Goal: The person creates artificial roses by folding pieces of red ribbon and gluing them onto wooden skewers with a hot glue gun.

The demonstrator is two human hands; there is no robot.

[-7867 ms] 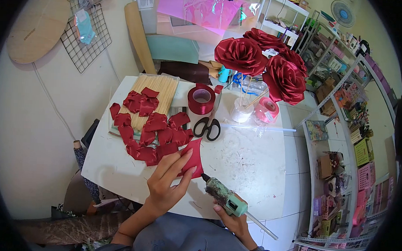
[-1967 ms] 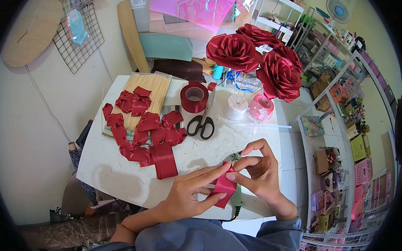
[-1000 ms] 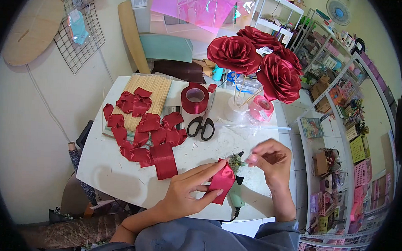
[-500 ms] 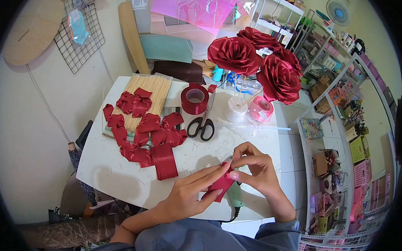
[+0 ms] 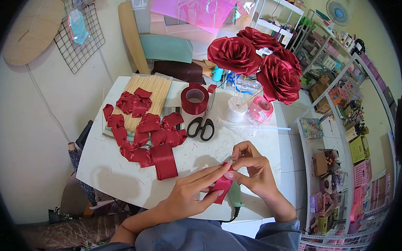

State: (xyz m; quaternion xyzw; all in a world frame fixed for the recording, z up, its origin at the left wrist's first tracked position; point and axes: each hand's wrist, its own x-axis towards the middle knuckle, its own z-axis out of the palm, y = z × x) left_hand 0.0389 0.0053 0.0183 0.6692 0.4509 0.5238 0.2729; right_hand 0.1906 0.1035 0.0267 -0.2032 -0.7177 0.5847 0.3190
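Note:
A piece of red satin ribbon (image 5: 222, 186) is held between my two hands over the front of the table. My left hand (image 5: 192, 190) grips it along its left side, thumb below and fingers stretched across the top. With thumb and fingertips, my right hand (image 5: 252, 169) pinches the ribbon's upper corner. Just behind the ribbon lies a green corded tool (image 5: 236, 196), probably a glue gun, its tip hidden by my hands. To the left, several folded red ribbon petals (image 5: 150, 123) and a flat stack of ribbon pieces (image 5: 165, 162) lie on the table.
Black-handled scissors (image 5: 201, 127) lie beside a red ribbon roll (image 5: 195, 99). Bamboo sticks (image 5: 160, 91) fill a box at the back left. Large red ribbon roses (image 5: 280, 79) stand on sticks in a white holder (image 5: 237, 110), near a pink tape roll (image 5: 261, 108). Shelves (image 5: 337, 143) line the right.
My right hand has shifted very slightly, its thumb now pressed nearer the ribbon's corner. The ribbon has turned a little more upright. The other things have stayed in place.

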